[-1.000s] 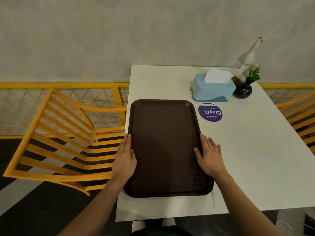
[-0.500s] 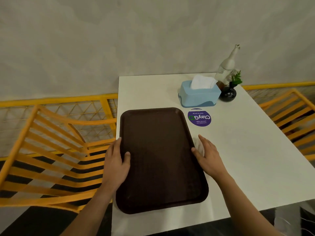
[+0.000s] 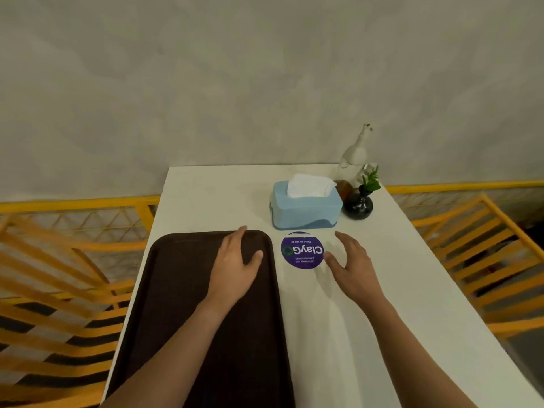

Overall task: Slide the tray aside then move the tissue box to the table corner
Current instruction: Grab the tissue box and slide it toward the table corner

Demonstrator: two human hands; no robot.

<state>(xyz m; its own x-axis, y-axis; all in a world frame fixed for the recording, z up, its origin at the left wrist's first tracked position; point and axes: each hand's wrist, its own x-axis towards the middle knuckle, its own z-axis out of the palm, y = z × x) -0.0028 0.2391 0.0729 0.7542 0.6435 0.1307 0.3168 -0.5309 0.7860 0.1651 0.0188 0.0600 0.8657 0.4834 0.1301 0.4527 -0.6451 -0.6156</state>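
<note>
A dark brown tray (image 3: 182, 304) lies along the left edge of the white table (image 3: 382, 290), its left rim level with that edge. My left hand (image 3: 235, 266) is stretched out over the tray's far right corner, fingers apart, holding nothing. My right hand (image 3: 350, 266) hovers open over bare table, just right of a round purple sticker (image 3: 301, 251). The light blue tissue box (image 3: 306, 206), white tissue sticking out of its top, stands beyond both hands near the table's far right.
A black round vase with a green sprig (image 3: 359, 203) and a white bottle (image 3: 353, 159) stand right beside the tissue box. Yellow slatted chairs (image 3: 59, 290) flank the table on both sides. A grey wall (image 3: 265, 83) runs behind the table.
Both hands have left the tray's long sides and moved forward toward the tissue box. The tray now sits further left, at the table's edge. The view has tilted up.
</note>
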